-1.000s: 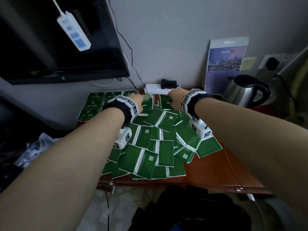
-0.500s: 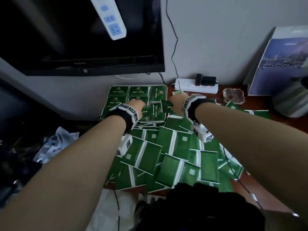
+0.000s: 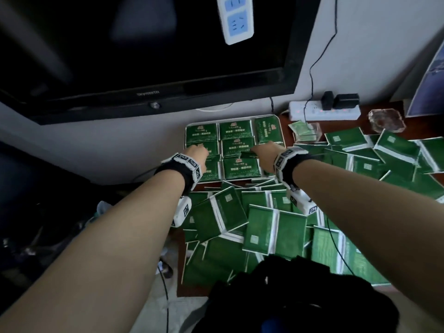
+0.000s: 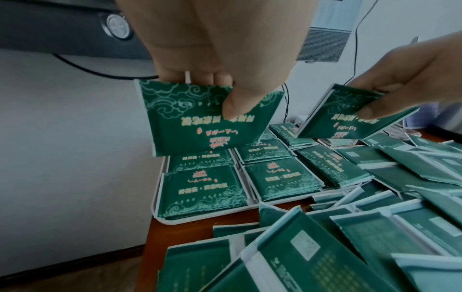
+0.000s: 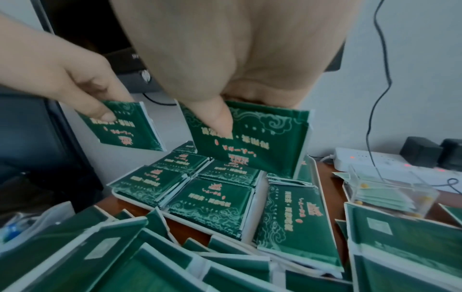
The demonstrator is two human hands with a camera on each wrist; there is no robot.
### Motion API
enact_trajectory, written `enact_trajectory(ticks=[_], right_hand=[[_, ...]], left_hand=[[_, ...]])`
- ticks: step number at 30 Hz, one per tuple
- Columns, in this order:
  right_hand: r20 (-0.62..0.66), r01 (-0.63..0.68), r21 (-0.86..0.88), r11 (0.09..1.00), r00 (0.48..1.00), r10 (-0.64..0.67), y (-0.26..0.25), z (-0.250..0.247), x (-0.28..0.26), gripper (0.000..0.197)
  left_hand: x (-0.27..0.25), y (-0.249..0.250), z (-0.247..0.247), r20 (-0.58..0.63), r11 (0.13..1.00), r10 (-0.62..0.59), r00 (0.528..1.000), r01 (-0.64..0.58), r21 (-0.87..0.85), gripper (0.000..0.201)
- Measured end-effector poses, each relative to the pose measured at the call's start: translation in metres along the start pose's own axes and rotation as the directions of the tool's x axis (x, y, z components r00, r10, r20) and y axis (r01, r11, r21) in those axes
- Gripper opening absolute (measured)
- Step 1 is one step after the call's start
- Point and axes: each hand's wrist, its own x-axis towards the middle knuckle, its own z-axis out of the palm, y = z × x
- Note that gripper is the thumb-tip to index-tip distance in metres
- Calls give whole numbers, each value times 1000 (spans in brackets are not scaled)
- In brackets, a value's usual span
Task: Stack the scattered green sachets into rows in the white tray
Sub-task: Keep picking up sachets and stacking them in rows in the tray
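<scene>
**Over the tray, a sachet in each hand**

Above the white tray point(image 3: 280, 131), at the table's far-left corner under the TV point(image 3: 144, 56), both hands hover with one green sachet apiece. The left hand point(image 3: 198, 153) pinches its sachet point(image 4: 207, 120) by the top edge, thumb on the printed face and fingers behind, so that it hangs nearly upright over the tray's left column. The tray holds stacks of sachets point(image 3: 236, 146) in rows, printed faces up; the right-hand column lies turned the other way. The right hand point(image 3: 265, 155) holds the second sachet point(image 5: 250, 138) the same way, thumb in front, over the middle of the tray, its lower edge close to the stack beneath; whether it touches is unclear.

Nearer the person and out to the right, the loose sachets point(image 3: 264, 227) lie heaped and overlapping on the brown table point(image 3: 287, 129), mostly back side up. Right of the tray stands a clear box point(image 5: 390, 189) with a few paler packets in it, then a white power strip point(image 3: 324, 111) against the wall, with two black plugs in it, and a glass ashtray point(image 3: 386, 121) just in front of its right end.
</scene>
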Motion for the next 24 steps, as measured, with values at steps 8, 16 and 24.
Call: enact_trajectory(ticks=[8, 16, 24], right_hand=[[-45, -10, -44, 999, 999, 8, -17, 5, 49, 50], [-91, 1, -82, 997, 996, -9, -22, 23, 91, 54], [-92, 36, -172, 985, 994, -52, -23, 53, 121, 71]], left_hand=[[40, -37, 29, -73, 1000, 12, 997, -14, -26, 38], [79, -48, 37, -177, 993, 116, 977, -112, 35, 46], [89, -51, 69, -216, 983, 180, 960, -168, 72, 60]])
